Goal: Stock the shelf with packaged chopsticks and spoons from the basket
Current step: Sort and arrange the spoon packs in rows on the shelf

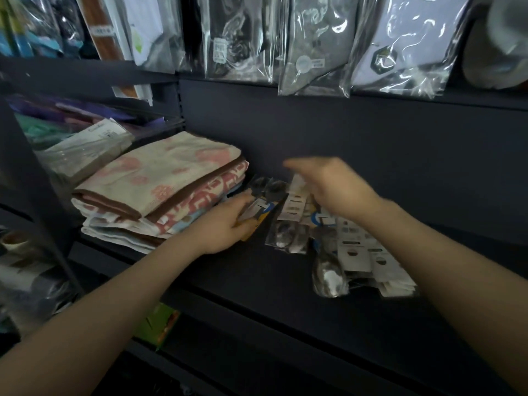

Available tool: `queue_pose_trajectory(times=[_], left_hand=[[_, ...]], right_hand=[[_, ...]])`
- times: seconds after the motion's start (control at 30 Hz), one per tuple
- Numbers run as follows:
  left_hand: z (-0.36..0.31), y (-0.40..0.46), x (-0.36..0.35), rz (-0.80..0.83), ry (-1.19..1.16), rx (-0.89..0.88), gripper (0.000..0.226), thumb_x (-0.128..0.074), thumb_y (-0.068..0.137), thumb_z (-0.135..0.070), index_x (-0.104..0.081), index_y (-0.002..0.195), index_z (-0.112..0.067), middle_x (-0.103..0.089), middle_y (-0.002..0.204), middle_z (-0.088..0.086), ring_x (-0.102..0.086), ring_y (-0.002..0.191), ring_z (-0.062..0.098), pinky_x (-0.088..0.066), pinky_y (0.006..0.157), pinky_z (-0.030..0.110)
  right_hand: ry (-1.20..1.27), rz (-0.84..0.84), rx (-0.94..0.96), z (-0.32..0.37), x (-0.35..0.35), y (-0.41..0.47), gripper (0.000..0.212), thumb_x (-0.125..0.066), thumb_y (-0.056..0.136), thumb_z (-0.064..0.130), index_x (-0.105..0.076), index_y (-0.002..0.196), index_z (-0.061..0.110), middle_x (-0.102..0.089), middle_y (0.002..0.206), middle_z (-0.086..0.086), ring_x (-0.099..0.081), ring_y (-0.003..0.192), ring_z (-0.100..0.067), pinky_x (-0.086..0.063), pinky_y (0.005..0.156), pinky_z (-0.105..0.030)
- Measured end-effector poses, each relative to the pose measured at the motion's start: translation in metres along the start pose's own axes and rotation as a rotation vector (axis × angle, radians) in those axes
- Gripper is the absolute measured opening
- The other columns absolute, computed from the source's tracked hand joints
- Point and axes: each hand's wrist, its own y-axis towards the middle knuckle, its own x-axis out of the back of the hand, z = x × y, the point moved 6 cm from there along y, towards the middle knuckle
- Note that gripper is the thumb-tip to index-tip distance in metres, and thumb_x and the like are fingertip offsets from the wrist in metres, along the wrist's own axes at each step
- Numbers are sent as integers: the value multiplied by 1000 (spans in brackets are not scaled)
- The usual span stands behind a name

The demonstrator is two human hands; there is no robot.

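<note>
On the dark shelf (257,270) lie several packaged metal spoons. My left hand (225,227) grips a spoon pack with a yellow and blue card (261,212), its spoon bowls pointing toward the back wall. My right hand (331,187) hovers over a pile of spoon packs with white cards (297,207); it is blurred, fingers curled, and what it holds is unclear. More spoon packs (360,261) lie fanned out to the right, one large spoon bowl (328,275) nearest the front edge. No basket or chopsticks are in view.
A stack of folded towels (160,190) sits on the shelf just left of my left hand. Plastic-bagged goods (314,44) hang above. A bagged cloth item (83,150) lies on the left bay. A green packet (160,324) rests on the lower shelf.
</note>
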Motion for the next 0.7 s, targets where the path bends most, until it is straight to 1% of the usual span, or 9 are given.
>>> queue_pose_trajectory(times=[0.07, 0.13, 0.27, 0.33, 0.4, 0.47, 0.57, 0.63, 0.7], left_hand=[[-9, -4, 17, -171, -119, -75, 54, -47, 94, -32, -28, 143, -19, -29, 152, -1, -29, 138, 12, -22, 114, 26], [-19, -8, 32, -277, -189, -138, 59, -45, 92, -38, -26, 144, -19, -30, 151, -1, -29, 137, 8, -25, 115, 34], [-29, -22, 42, -349, -83, -132, 54, -49, 90, -41, -37, 138, -19, -50, 136, -1, -46, 122, 10, -35, 99, 22], [-26, -29, 35, -303, -127, -85, 34, -53, 89, -41, -56, 113, -18, -68, 100, 0, -62, 92, 13, -43, 77, 22], [-16, -34, 30, -299, -165, -6, 21, -58, 88, -34, -60, 92, -14, -66, 78, 4, -61, 73, 15, -41, 64, 23], [-2, -35, 29, -332, -127, 87, 28, -58, 87, -31, -60, 87, -3, -64, 77, 14, -60, 75, 25, -41, 65, 32], [6, -31, 23, -294, -64, 133, 21, -54, 90, -22, -55, 72, -12, -56, 64, 4, -57, 74, 29, -30, 55, 31], [4, -25, 17, -260, -39, 113, 12, -53, 91, -18, -63, 90, -11, -60, 73, 4, -60, 82, 27, -24, 56, 27], [-2, -17, 9, -234, 6, 104, 30, -53, 92, -18, -58, 119, -7, -66, 90, 15, -61, 90, 30, -31, 62, 26]], right_hand=[[257, -291, -72, -8, 33, 0, 36, -46, 90, -3, -58, 123, 5, -68, 114, -9, -66, 102, -10, -49, 89, -18], [481, -434, -113, -14, 47, 0, 27, -47, 92, 2, -60, 115, 6, -70, 98, 1, -63, 86, 9, -50, 80, -9], [840, -412, -212, -12, 35, 10, 21, -57, 88, 1, -61, 104, 14, -63, 88, 11, -62, 72, 8, -51, 68, -13], [933, -302, -280, -8, 13, 13, 24, -60, 88, 5, -59, 111, 9, -61, 97, 3, -63, 70, 2, -52, 59, -13], [946, -86, -423, -11, -16, 12, 40, -60, 90, 23, -52, 125, 6, -61, 115, -7, -66, 89, -13, -58, 70, -23], [641, 223, -425, -16, -44, 5, 46, -48, 94, 40, -54, 127, 8, -60, 123, -10, -60, 109, -23, -51, 94, -38], [204, 652, -181, -18, -77, -15, 40, -37, 99, 33, -47, 137, 22, -48, 142, -3, -44, 132, -20, -33, 111, -35], [133, 749, -123, -23, -80, -26, 44, -34, 100, 30, -35, 144, 30, -34, 153, 5, -31, 140, -15, -23, 117, -31], [100, 759, -106, -32, -74, -35, 43, -33, 101, 32, -33, 144, 32, -31, 154, 9, -27, 141, -12, -19, 118, -28]])
